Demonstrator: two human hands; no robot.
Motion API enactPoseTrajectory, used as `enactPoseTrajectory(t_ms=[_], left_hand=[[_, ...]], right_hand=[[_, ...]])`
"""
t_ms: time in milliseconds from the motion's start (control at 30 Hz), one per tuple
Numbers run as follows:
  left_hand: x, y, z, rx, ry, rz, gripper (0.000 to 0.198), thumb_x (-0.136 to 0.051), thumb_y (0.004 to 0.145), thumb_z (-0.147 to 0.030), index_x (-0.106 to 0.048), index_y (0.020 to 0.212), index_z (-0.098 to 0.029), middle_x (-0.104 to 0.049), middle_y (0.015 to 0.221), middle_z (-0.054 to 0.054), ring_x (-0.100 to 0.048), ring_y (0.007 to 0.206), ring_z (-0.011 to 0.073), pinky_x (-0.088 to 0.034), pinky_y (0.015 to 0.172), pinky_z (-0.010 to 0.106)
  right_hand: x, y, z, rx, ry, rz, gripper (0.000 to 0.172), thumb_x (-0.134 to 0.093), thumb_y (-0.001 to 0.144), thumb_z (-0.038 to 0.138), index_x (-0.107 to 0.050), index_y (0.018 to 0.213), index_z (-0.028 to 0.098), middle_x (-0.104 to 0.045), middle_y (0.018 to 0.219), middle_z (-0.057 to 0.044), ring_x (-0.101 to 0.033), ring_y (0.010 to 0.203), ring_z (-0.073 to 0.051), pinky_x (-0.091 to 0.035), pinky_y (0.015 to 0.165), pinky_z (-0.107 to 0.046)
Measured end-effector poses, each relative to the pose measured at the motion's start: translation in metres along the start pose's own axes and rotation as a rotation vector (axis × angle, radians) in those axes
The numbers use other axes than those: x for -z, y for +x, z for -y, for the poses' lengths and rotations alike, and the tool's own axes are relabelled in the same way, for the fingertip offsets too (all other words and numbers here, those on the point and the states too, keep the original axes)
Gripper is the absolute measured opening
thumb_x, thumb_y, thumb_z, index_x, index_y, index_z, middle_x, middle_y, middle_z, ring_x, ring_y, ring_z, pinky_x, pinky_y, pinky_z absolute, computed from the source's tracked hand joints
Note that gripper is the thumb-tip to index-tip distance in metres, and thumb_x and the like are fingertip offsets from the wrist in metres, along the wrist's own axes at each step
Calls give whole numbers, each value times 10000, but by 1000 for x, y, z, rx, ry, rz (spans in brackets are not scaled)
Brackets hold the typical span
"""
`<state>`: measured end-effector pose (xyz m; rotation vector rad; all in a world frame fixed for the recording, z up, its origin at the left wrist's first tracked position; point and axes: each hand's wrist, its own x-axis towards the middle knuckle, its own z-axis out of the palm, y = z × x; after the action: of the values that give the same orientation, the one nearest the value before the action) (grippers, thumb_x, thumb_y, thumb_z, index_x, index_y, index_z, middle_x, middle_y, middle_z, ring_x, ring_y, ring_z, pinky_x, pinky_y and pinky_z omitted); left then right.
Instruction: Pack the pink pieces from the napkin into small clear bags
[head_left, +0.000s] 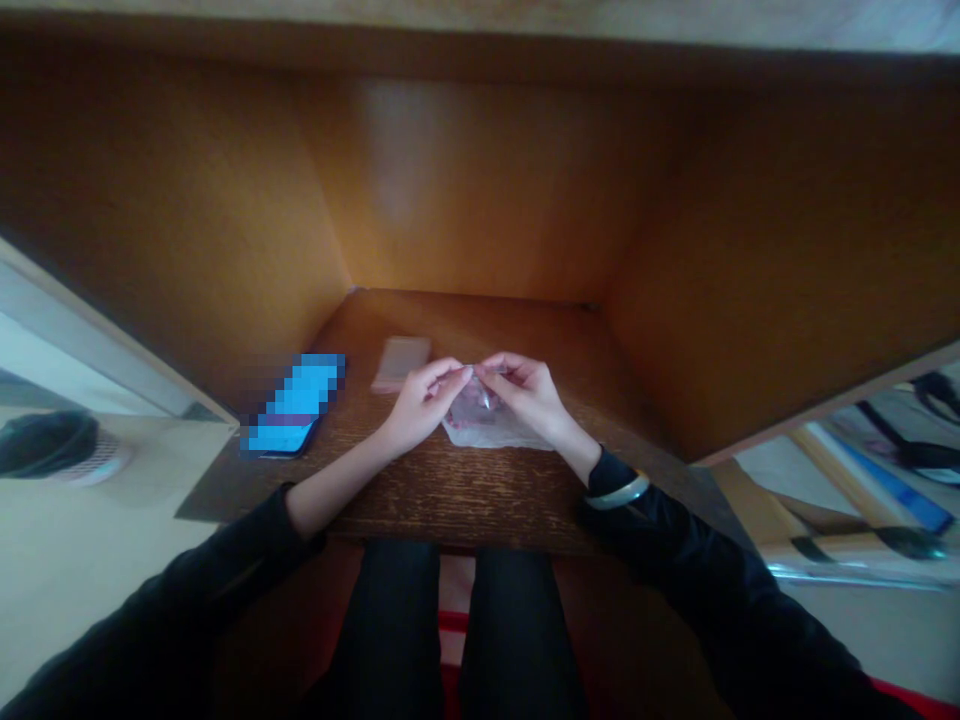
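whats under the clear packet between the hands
A white sheet, paper or plastic, lies under the clear packet, on the wooden desk. The left hand and right hand hide the packet's top edge, and the sheet hides the desk beneath it.

Person wears black long-sleeve top (172,610), plain dark cloth, little shine in dim light. Both sleeves same colour, no print or logo readable. Left sleeve (247,555) ends with narrow cuff on forearm; bare forearm shows after it. Right sleeve (660,540) reaches nearly to wrist. Wide silver-colour bangle (616,491) sits around right sleeve, smooth and bright band. Left hand (424,405) and right hand (525,395) bare, without gloves. Black trousers (390,620) cover both legs, fabric plain.
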<state>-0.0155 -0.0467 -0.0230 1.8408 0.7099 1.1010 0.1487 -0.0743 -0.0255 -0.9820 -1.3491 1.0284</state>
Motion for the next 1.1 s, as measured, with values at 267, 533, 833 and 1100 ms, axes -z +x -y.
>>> enactPoseTrajectory(t_ms=[267, 533, 833, 1100], left_hand=[[0, 0, 1, 6, 17, -66, 288, -555, 881, -408, -593, 720, -172, -571, 647, -15, -533, 610, 116, -424, 563, 223], [-1, 0, 0, 5, 60, -62, 327, -549, 884, -427, -561, 659, -190, -512, 599, -20, -476, 556, 116, -373, 507, 233], [-2, 0, 1, -9, 83, -49, 325, -541, 887, -406, -553, 643, -193, -500, 553, -28, -468, 515, 108, -352, 477, 228], [-1, 1, -2, 10, 56, -98, 318, -569, 882, -401, -613, 665, -173, -642, 612, 4, -585, 570, 116, -452, 544, 221]], right_hand=[[2, 0, -1, -10, -2, 13, 245, -738, 760, 383, -700, 890, 179, -693, 750, -12, -582, 585, -98, -464, 539, -235], [0, 1, -3, -32, -13, -20, 255, -758, 726, 400, -669, 820, 180, -657, 683, 12, -527, 503, -75, -428, 475, -217], [-1, 0, 3, 7, -31, 5, 192, -736, 750, 349, -658, 762, 174, -632, 651, 20, -516, 515, -75, -435, 521, -229], [2, 1, 12, -72, -87, -39, 210, -733, 738, 378, -711, 776, 173, -655, 637, 1, -534, 508, -90, -417, 487, -228]])
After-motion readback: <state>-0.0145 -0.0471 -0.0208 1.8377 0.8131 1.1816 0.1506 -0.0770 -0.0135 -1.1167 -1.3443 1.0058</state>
